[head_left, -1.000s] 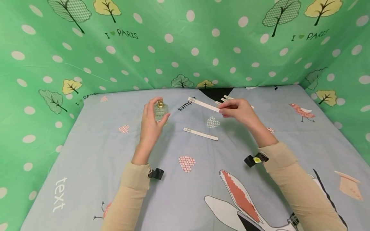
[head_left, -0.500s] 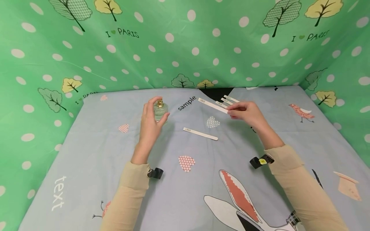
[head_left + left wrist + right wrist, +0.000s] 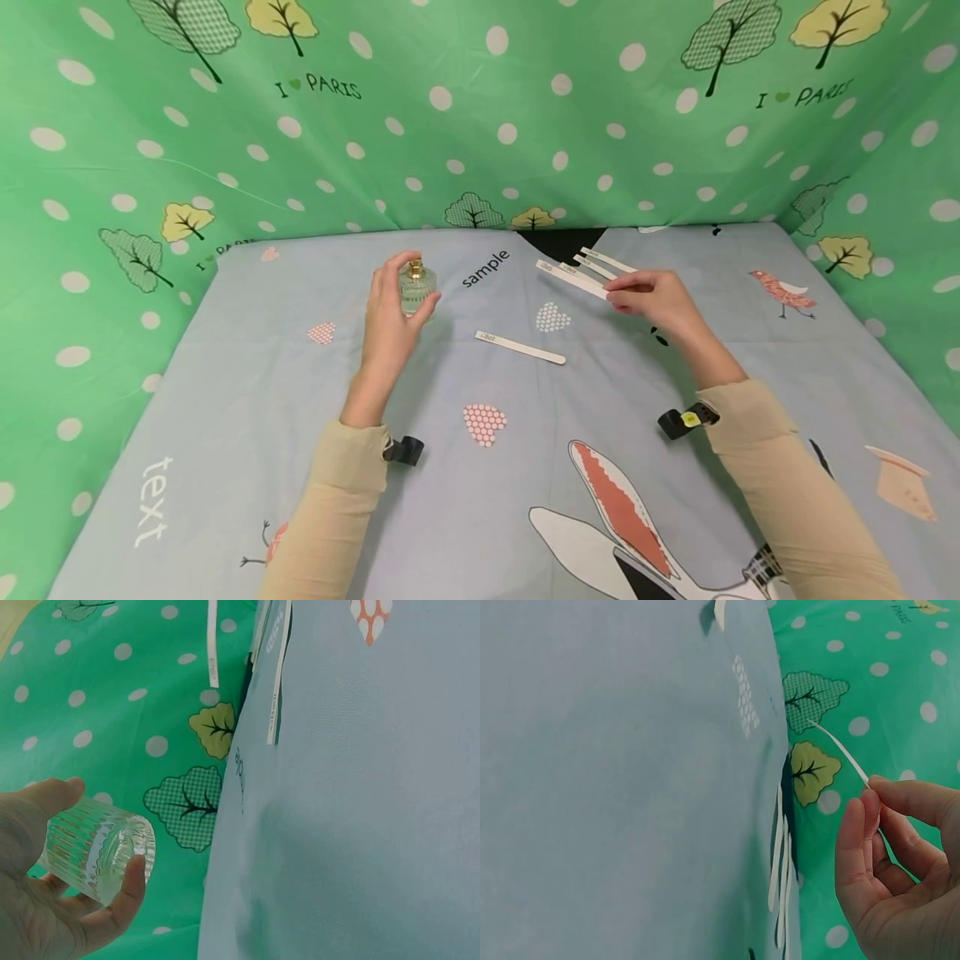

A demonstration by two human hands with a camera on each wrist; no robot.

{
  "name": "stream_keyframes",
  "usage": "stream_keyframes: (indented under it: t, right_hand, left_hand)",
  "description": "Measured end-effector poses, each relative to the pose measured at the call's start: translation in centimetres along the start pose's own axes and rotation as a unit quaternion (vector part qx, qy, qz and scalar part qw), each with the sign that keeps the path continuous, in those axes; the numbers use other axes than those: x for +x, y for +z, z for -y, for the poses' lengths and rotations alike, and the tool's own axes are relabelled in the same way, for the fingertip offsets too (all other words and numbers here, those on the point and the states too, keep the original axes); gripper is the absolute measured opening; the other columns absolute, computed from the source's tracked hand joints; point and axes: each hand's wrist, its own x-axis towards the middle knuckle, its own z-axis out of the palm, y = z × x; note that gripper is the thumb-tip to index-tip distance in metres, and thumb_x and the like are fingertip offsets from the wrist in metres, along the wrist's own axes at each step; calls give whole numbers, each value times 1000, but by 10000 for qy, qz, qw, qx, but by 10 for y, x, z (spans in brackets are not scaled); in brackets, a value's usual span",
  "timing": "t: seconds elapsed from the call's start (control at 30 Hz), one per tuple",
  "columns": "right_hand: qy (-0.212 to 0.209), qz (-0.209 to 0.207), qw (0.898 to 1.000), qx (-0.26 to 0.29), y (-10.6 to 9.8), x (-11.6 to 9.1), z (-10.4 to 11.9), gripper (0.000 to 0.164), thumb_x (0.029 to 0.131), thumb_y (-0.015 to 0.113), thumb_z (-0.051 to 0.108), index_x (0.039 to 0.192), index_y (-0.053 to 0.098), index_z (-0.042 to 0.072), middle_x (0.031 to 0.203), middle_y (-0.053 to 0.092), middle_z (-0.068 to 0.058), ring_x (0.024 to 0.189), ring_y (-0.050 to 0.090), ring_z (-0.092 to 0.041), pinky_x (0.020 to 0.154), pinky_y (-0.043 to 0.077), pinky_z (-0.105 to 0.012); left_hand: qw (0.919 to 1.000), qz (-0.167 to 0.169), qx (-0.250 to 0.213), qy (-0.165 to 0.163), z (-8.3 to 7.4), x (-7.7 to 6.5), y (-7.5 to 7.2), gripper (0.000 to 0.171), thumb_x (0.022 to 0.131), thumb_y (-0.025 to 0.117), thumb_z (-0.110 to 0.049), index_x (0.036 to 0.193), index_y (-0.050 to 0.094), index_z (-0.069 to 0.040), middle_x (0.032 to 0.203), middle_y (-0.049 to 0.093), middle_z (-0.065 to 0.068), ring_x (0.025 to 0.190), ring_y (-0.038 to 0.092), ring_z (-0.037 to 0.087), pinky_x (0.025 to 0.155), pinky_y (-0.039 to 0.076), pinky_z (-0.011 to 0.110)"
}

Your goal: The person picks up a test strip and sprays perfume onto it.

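Note:
My left hand (image 3: 384, 329) grips a clear glass perfume bottle (image 3: 417, 287) with a gold neck. One finger lies over its spray top, and the thumb is at its lower side. In the left wrist view the ribbed bottle (image 3: 94, 851) shows its base. My right hand (image 3: 663, 307) pinches a white paper test strip (image 3: 572, 280) at one end, its printed end pointing left toward the bottle. The right wrist view shows that strip (image 3: 844, 754) raised and slightly curved. Bottle and strip are well apart.
A single strip (image 3: 521, 348) lies on the blue patterned cloth (image 3: 420, 517) between the hands. Several more strips (image 3: 598, 267) lie side by side at the back, beyond the right hand. A green dotted curtain (image 3: 480, 117) stands behind and along both sides.
The right hand has moved right and slightly nearer with its test strip, away from the bottle. The left hand and perfume bottle have stayed almost still.

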Motion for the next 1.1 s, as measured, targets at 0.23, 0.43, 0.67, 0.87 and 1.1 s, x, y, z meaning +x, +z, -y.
stream_keyframes:
  t: [0.23, 0.43, 0.67, 0.87, 1.1]
  right_hand:
    - [146, -59, 9999, 43, -3, 2, -7, 40, 93, 70, 16, 123, 63, -10, 77, 67, 22, 78, 70, -1, 78, 59, -20]
    - [223, -30, 9995, 223, -4, 6, -13, 42, 92, 70, 12, 126, 61, -12, 76, 67, 23, 76, 69, 2, 76, 59, -18]
    - [265, -19, 9992, 285, -6, 9, -20, 40, 92, 70, 10, 124, 61, -13, 76, 68, 21, 74, 68, 2, 74, 59, -18]
    - [216, -6, 9987, 469, -7, 6, -23, 30, 90, 70, 5, 115, 66, -12, 77, 70, 17, 71, 69, 0, 69, 60, -18]
    - [533, 146, 9976, 409, -11, 7, -27, 44, 96, 66, 11, 129, 55, -16, 78, 67, 20, 76, 67, 2, 74, 59, -17]
  left_hand:
    - [10000, 3, 6, 8, 0, 0, -1, 59, 92, 72, -18, 142, 41, -21, 135, 51, 18, 125, 53, 37, 106, 47, 56]
    - [10000, 30, -18, -53, -1, -1, -3, 60, 91, 72, -17, 142, 41, -21, 135, 50, 19, 123, 54, 38, 104, 48, 57]
    - [10000, 19, 10, -31, -1, 0, -3, 60, 92, 72, -17, 142, 41, -20, 134, 50, 19, 123, 54, 38, 104, 48, 57]
    - [10000, 4, -7, 10, -1, -1, -3, 59, 91, 72, -17, 142, 41, -19, 134, 51, 19, 123, 53, 37, 105, 48, 56]
    - [10000, -16, 2, 64, -1, -2, -3, 59, 91, 73, -16, 142, 41, -18, 135, 51, 18, 125, 53, 36, 107, 47, 55]
